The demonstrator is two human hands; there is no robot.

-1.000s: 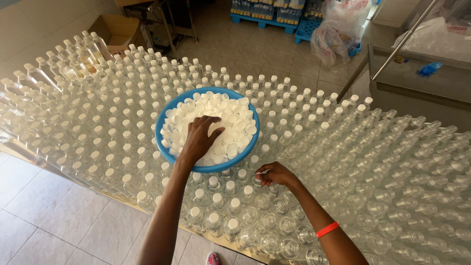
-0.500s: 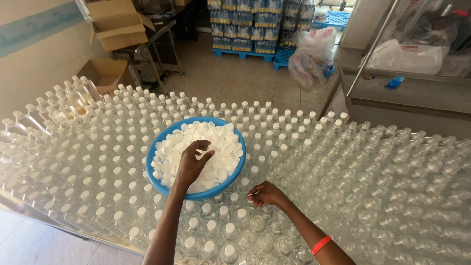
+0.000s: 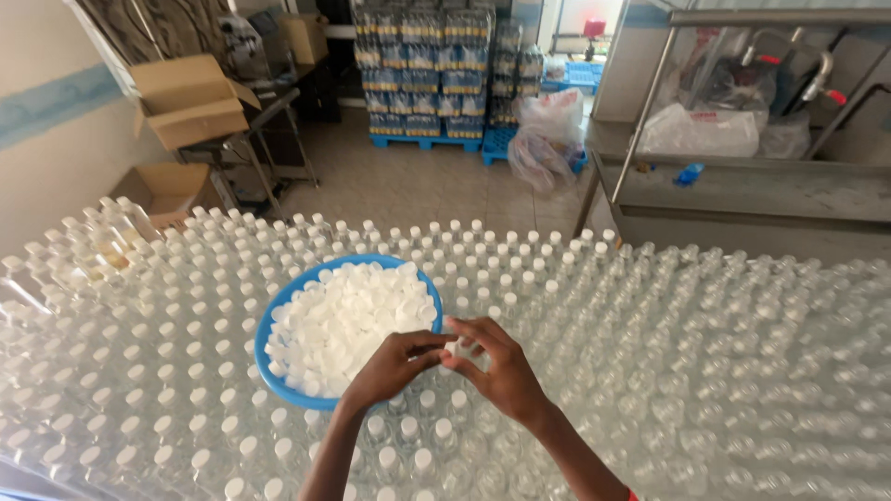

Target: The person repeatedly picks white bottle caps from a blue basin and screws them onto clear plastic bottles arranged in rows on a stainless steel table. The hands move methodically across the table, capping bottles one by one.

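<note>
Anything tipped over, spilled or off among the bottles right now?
Mostly orderly. At the far left edge a few clear bottles lean or lie tilted, unlike the upright rows. Blue bowl of white caps sits atop the bottles; none visibly spilled.

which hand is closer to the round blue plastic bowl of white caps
Left. The left hand overlaps the round blue plastic bowl's near rim; the right hand is just beyond its right edge, over the bottles.

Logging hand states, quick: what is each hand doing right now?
Left hand: fingers pinched on white caps.
Right hand: fingers curled on the same caps.
</note>
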